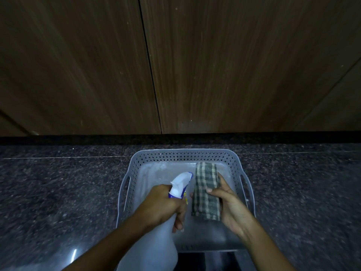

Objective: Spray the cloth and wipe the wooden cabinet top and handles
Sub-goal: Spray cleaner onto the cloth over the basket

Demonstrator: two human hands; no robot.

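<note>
Single head-worn wide-angle view. Lens on person's head, faces forward and down. Forearms enter from 7 and 5 o'clock. Left hand (pixel 160 206) gripping spray bottle (pixel 180 184), right hand (pixel 232 206) holding cloth (pixel 207 188): close under lens, just below centre toward 6 o'clock. Grey basket (pixel 183 155) on dark stone counter (pixel 58 182) takes lower half, near. Wooden cabinet doors (pixel 78 65) fill upper half, 9 through 12 to 3 o'clock, slightly farther. Door seams lean and curve toward frame edges.
</note>
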